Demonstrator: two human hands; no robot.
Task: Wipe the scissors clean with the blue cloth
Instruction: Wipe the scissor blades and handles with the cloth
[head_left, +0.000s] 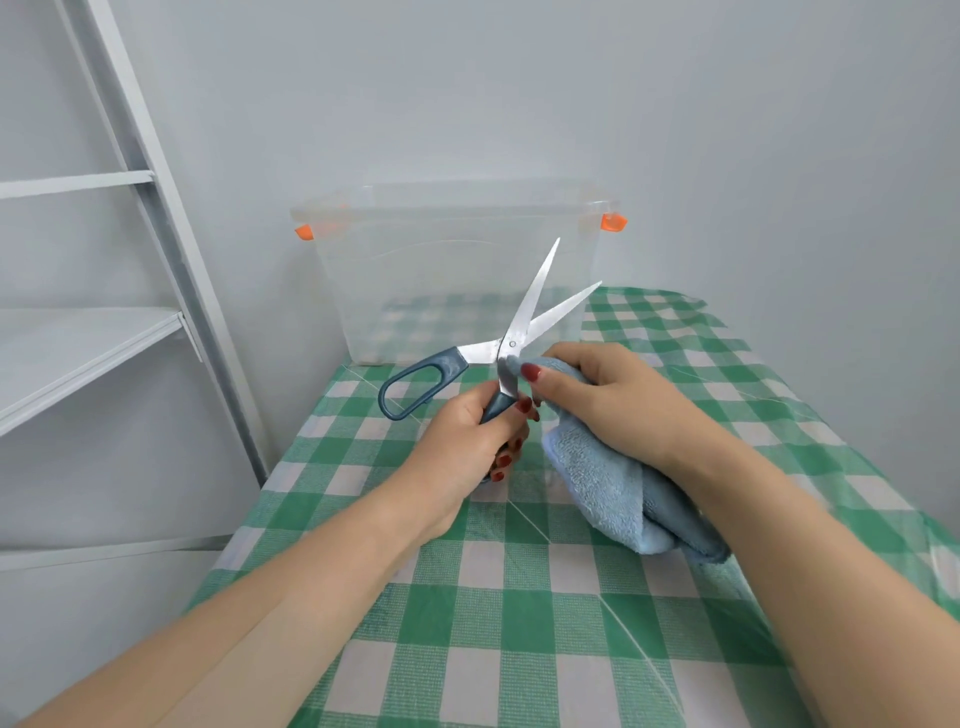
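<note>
Gripping lower handle of open scissors (511, 338), left hand (467, 447) curls tight; right hand (618, 400) pinches blue cloth (618, 488) against blade near pivot.

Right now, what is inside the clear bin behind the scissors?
Through the walls of the clear bin only the green checked tablecloth shows; no contents are visible. The open scissors cover a strip of its front wall, so anything behind the blades is hidden.
</note>
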